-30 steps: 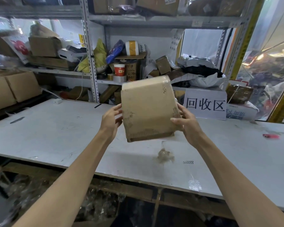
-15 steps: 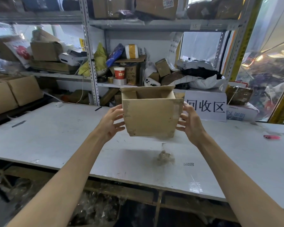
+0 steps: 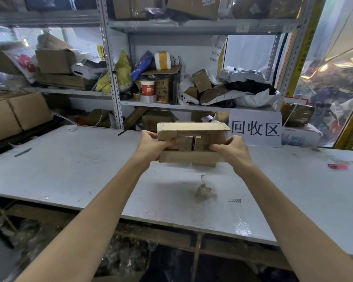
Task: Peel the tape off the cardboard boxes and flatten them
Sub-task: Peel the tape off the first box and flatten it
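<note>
My left grip [image 3: 151, 147] and right grip [image 3: 232, 151] each clasp an end of the box [image 3: 192, 143], held above the tabletop [image 3: 69, 169] over a tape wad [image 3: 205, 191]; its peeling looks done, its flattening not yet.

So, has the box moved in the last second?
Yes. The cardboard box dropped: its top, earlier above the white sign, now sits below the sign's top edge.

A scuffed white surface [image 3: 69, 169] spans the room. Behind it stands grey metal shelving [image 3: 110, 78] with perforated uprights, crammed full, against a pale wall [image 3: 192, 51]. A white sign [image 3: 255, 129] with black characters leans at the surface's back edge. On the right, a yellow post [image 3: 306, 47] borders clear sheeting [image 3: 338, 58] bright with daylight.
</note>
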